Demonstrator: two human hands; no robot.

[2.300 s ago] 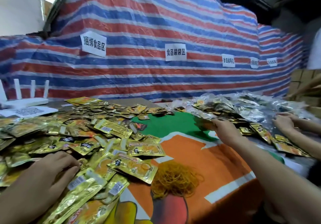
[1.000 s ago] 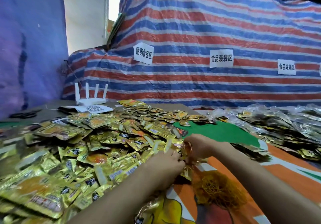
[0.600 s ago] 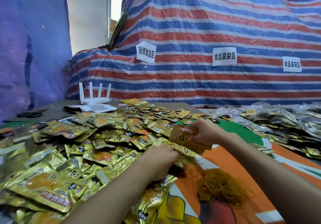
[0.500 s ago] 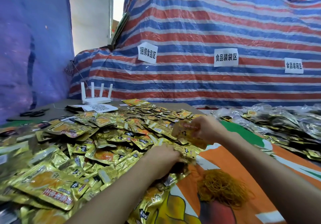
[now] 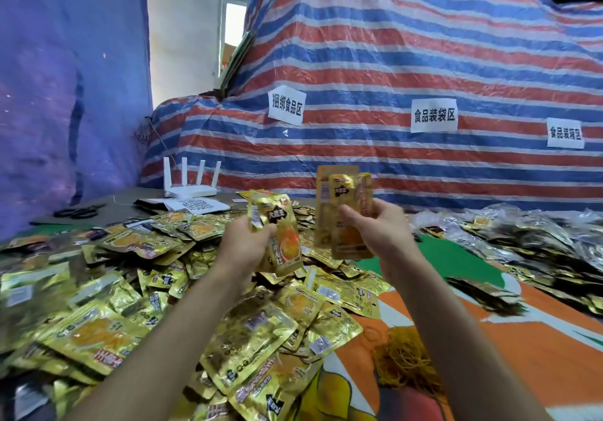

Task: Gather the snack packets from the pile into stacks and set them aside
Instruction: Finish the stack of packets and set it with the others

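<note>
A big pile of gold foil snack packets [image 5: 137, 290] covers the left and middle of the table. My left hand [image 5: 243, 244] is raised above the pile and grips a few gold packets [image 5: 280, 237], held upright. My right hand [image 5: 375, 228] is lifted beside it and grips a small upright stack of gold packets [image 5: 342, 211]. The two bunches are close together but apart.
A heap of yellow rubber bands [image 5: 408, 358] lies on the orange and green mat [image 5: 538, 339]. A second spread of darker packets [image 5: 538, 244] fills the right. A white router [image 5: 191, 189], a QR sheet [image 5: 195, 205] and black scissors [image 5: 78, 211] sit at the back left, before a striped tarp [image 5: 391, 61].
Both hands have risen from the pile. The left hand, earlier pressed into the packets, now holds a few; the right hand's stack has been lifted higher and stood upright.
</note>
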